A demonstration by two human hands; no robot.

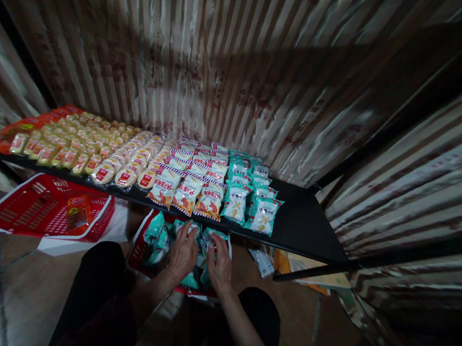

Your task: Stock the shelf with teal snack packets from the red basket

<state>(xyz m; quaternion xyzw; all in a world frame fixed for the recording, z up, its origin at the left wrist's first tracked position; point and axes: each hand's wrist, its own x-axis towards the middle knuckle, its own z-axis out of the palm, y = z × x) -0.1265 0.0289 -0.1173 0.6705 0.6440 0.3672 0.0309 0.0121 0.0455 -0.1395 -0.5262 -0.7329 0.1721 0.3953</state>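
Note:
My left hand (184, 252) is over the red basket (135, 251), its fingers bent onto a teal snack bag (196, 228). Beside it, my right hand (220, 262) grips another teal snack bag (208, 234) at the basket's right side. Several more teal bags (160, 243) lie loose in the basket between my knees. Directly above, on the black shelf (299, 218), matching teal bags (265, 215) stand in two rows. The undersides of both hands are hidden, and the light is dim.
White-and-orange snack bags (210, 198), round wrapped cakes (126, 177) and small yellow packets (58, 156) fill the shelf leftward. A second red basket (37, 205) holds an orange packet (78, 213). A dark post (418, 255) stands right; striped sheeting (228, 55) hangs behind.

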